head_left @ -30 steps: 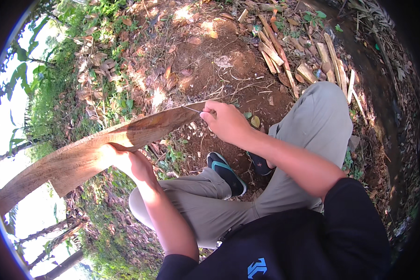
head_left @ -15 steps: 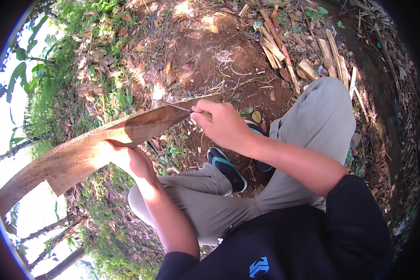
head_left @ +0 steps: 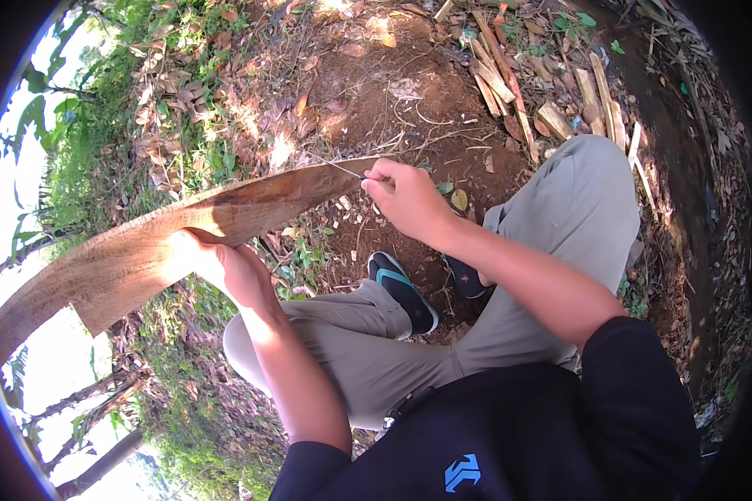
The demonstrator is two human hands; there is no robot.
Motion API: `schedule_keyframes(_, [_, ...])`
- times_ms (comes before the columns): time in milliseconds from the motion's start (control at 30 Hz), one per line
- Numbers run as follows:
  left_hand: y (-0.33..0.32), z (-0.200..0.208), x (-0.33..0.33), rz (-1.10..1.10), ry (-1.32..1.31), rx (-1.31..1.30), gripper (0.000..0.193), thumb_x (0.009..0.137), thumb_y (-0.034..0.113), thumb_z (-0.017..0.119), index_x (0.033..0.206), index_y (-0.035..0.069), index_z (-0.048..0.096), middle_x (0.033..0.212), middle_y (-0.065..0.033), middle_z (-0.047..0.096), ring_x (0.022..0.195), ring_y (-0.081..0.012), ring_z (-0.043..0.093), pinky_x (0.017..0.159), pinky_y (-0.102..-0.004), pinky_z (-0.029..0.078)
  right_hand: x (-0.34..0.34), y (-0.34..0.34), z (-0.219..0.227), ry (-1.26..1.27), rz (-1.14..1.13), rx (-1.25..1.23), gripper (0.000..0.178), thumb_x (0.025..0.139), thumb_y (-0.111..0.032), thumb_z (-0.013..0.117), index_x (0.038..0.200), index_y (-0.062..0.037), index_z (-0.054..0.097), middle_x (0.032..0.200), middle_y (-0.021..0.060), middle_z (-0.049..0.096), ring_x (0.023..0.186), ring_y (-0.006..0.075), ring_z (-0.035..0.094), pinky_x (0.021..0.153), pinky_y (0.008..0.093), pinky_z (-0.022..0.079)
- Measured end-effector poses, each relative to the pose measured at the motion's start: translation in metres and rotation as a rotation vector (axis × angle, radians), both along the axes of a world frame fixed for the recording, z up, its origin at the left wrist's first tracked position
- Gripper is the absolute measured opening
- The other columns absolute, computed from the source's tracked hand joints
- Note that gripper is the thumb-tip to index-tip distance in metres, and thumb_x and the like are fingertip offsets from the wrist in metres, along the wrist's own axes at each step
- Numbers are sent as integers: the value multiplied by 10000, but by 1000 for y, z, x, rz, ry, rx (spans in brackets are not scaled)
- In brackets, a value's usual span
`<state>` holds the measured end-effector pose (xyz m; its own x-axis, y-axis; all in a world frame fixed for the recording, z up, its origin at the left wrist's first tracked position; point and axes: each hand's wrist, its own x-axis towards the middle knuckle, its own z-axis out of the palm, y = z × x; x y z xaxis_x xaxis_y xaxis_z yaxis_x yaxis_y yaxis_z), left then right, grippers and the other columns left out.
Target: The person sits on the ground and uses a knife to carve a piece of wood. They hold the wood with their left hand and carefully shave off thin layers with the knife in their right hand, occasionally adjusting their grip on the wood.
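Note:
A long, thin brown wooden board [head_left: 134, 267] stretches from the far left toward the middle, its lower edge notched near the left. My left hand [head_left: 230, 267] is closed around the board's near edge, thumb on the sunlit face; its other fingers are mostly hidden. My right hand [head_left: 405, 199] is closed on the handle of a knife [head_left: 339, 166] at the board's right end. The narrow metal blade shows nearly edge-on and points left along the board's upper edge. Whether it touches the wood I cannot tell.
Split wood pieces [head_left: 510, 88] lie on the ground at the upper right. My bent knees and dark shoes [head_left: 403, 292] are just below the board. Dry leaves and pale shavings dot the brown soil [head_left: 368, 100]; green plants [head_left: 100, 142] grow at the left.
My right hand has moved slightly right and up with the knife, toward the board's end. The board's right end has risen a little; my left hand keeps its grip.

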<state>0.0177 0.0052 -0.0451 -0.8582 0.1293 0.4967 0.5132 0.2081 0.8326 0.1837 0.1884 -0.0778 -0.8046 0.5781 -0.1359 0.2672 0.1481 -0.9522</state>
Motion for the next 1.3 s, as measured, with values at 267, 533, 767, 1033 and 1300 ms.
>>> schedule_keyframes(267, [15, 22, 8, -122, -298, 430, 526, 1071, 385, 411, 1433, 10, 337, 1450, -133, 371, 1302, -191, 377, 1165, -383, 274, -7, -10, -10, 149, -54, 90, 210, 926, -186, 663, 1010, 6, 681, 727, 197, 668, 612, 305, 662, 587, 376, 488])
schedule_keyframes(533, [22, 22, 16, -44, -259, 392, 477, 1051, 404, 483, 1349, 46, 380, 1365, -101, 413, 1232, -177, 403, 1128, -378, 296, -8, -12, -7, 101, -82, 4, 192, 929, -155, 660, 998, 23, 676, 720, 192, 663, 633, 274, 666, 586, 374, 479])
schedule_keyframes(767, [12, 19, 11, -12, -182, 243, 323, 1054, 370, 468, 1065, 48, 449, 1098, -63, 422, 1011, -163, 391, 1043, -343, 332, -11, -7, -33, 112, -87, 120, 204, 909, -156, 678, 1002, 26, 675, 794, 203, 690, 680, 305, 684, 637, 360, 505])
schedule_keyframes(1033, [16, 21, 12, -46, -226, 329, 587, 1042, 451, 485, 1391, -5, 362, 1432, -123, 376, 1267, -192, 381, 1161, -382, 253, -9, -3, -20, 48, -54, 49, 205, 912, -171, 673, 1005, 11, 683, 734, 168, 674, 615, 240, 643, 611, 351, 492])
schedule_keyframes(1300, [15, 24, 9, -53, -247, 326, 577, 1052, 428, 473, 1424, 4, 353, 1434, -135, 396, 1268, -193, 401, 1164, -374, 256, -13, -4, -13, 180, -52, 103, 203, 912, -188, 673, 985, 0, 695, 696, 117, 659, 585, 155, 598, 566, 339, 466])
